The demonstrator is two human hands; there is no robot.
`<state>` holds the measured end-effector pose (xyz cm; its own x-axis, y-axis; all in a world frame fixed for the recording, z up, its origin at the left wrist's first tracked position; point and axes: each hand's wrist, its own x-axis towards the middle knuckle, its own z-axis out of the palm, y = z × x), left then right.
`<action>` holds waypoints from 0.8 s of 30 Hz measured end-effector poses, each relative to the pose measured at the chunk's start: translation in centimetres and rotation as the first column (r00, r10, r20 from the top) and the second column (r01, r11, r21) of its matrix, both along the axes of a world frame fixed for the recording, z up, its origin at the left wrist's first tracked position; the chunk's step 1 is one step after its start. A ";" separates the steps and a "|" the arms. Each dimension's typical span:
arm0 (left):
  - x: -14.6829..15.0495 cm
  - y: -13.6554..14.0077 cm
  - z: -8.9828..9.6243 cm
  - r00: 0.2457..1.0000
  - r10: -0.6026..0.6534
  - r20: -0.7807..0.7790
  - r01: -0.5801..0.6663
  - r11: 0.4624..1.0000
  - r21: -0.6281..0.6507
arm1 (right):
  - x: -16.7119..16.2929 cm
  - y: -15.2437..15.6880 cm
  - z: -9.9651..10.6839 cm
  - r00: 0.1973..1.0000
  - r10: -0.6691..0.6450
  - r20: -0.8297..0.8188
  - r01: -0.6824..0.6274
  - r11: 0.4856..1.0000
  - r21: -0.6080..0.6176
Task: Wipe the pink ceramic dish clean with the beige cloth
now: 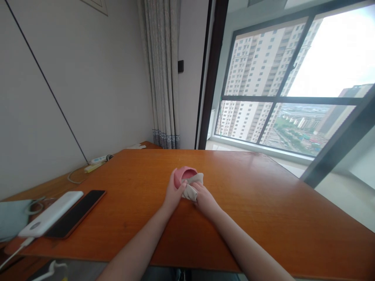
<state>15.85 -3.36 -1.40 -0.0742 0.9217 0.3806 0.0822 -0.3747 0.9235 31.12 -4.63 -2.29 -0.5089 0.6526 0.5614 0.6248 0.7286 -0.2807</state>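
L hand (172,192) grips pink cup (178,177); R hand (205,198) holds grey cloth (191,192) bunched at its mouth, both over mid desk (263,203), btwn near & far edges. Can't tell if cup touches desk. Blk phone (77,212) & white pwr bank (55,210) nr near-L corner.

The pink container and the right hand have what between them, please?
In the head view, a pale cloth lies between the right hand and the pink container.

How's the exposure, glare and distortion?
Head view: sky blown nearly white, wall dim by contrast; head view: pale sheen on the table toward the window; head view: wide-angle stretch near the edges; head view: cloth slightly soft, folds readable.
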 end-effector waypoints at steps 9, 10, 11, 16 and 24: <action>-2.5 1.1 1.2 0.986 -0.138 -0.095 0.133 0.989 -0.056 | 0.9 0.1 1.0 0.998 0.038 0.041 -0.037 0.999 -0.036; -2.7 1.2 1.2 0.985 -0.140 -0.103 0.134 0.989 -0.062 | 0.9 0.0 1.1 0.998 0.044 0.036 -0.043 0.998 -0.038; -2.8 1.3 1.1 0.985 -0.132 -0.110 0.126 0.990 -0.058 | 0.7 -0.1 1.1 0.998 0.050 0.035 -0.048 0.998 -0.041; -3.1 1.6 0.8 0.995 -0.052 -0.080 0.046 0.996 -0.074 | -0.2 -0.7 0.9 0.995 0.058 0.080 -0.056 0.998 -0.027; -0.5 0.8 -0.7 0.989 -0.085 0.122 0.098 0.990 -0.103 | -0.9 -1.0 0.2 0.990 -0.141 0.030 0.137 0.986 0.098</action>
<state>15.39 -2.54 -2.11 -0.0257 0.9621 0.2714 -0.0585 -0.2725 0.9604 30.18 -5.66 -2.09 -0.4388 0.6626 0.6070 0.7304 0.6565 -0.1886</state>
